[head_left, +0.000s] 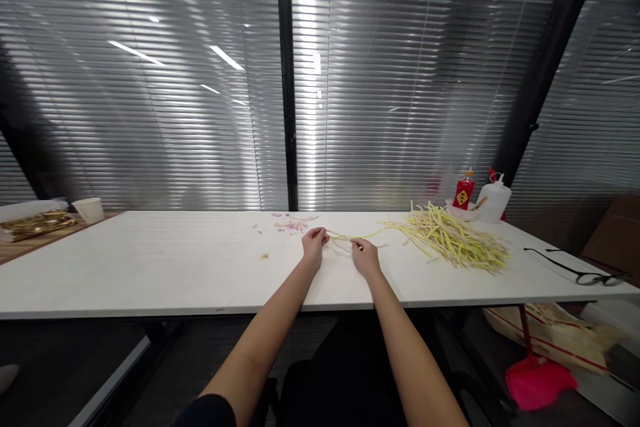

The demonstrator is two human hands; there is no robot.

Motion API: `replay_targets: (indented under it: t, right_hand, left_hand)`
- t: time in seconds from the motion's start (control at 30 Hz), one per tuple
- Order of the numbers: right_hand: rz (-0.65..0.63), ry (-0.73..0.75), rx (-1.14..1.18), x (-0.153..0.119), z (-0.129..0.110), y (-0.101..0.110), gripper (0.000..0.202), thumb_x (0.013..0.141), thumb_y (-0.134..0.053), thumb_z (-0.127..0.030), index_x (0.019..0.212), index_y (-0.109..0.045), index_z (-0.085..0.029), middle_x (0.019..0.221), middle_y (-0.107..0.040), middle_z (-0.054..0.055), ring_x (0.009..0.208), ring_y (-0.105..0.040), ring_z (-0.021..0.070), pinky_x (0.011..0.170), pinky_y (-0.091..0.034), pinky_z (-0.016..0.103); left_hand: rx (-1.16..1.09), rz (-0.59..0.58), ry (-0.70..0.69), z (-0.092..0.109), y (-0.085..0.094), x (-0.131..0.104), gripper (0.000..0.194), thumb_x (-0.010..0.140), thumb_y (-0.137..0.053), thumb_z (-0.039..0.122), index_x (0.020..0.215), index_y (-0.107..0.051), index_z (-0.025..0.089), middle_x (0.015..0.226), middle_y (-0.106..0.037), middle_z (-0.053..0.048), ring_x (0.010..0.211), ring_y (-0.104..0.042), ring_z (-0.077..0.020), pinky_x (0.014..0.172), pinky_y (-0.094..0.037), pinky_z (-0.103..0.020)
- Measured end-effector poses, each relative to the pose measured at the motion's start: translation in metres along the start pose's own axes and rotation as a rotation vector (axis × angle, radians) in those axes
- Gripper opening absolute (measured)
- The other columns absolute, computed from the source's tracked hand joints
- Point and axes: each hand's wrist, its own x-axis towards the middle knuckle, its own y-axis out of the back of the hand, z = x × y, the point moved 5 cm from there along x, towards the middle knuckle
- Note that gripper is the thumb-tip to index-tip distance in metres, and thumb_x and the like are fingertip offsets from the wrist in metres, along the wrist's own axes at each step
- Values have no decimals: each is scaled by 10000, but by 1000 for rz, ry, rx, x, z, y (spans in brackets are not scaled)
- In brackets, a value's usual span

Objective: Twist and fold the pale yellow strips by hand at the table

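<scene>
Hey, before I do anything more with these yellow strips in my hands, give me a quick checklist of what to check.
1. Left hand gripping the strip: ok, fingers closed on its end.
2. Right hand on the same strip: ok.
3. Strip free of the pile of strips: ok, apart.
4. Bare table before the hands: ok.
5. Glue bottle capped: cannot tell.
6. Glasses away from the edge: not ok.
</scene>
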Motion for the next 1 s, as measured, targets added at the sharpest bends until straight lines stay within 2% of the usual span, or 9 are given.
replay_targets:
  t: [0.2,0.53,1.0]
  right_hand:
    - [-16,23,-2,-1,-3,2,340,806,-437,-264,1020,-694,-201,1008,-680,57,907,-611,202,826,-468,315]
    - [-4,84,6,-2,-7,3,308,810,-400,-213,907,-693,-205,957,-667,47,932,-588,198,862,-444,331]
    - [-1,77,30,-1,-7,3,286,787,-396,-207,834,-677,-209,902,-658,39,902,-578,200,836,-432,323]
  left_hand:
    - [-9,-6,0,0,-1,-1,281,566,-778,271,732,-609,119,641,-593,-8,579,-573,-92,695,-505,-300]
    - [-21,-13,-6,0,-1,-1,286,560,-781,267,730,-600,124,664,-593,-9,586,-569,-86,710,-500,-306]
    - [-13,-31,-5,1,-2,-3,285,547,-792,268,703,-603,122,660,-606,-19,608,-577,-95,736,-503,-319]
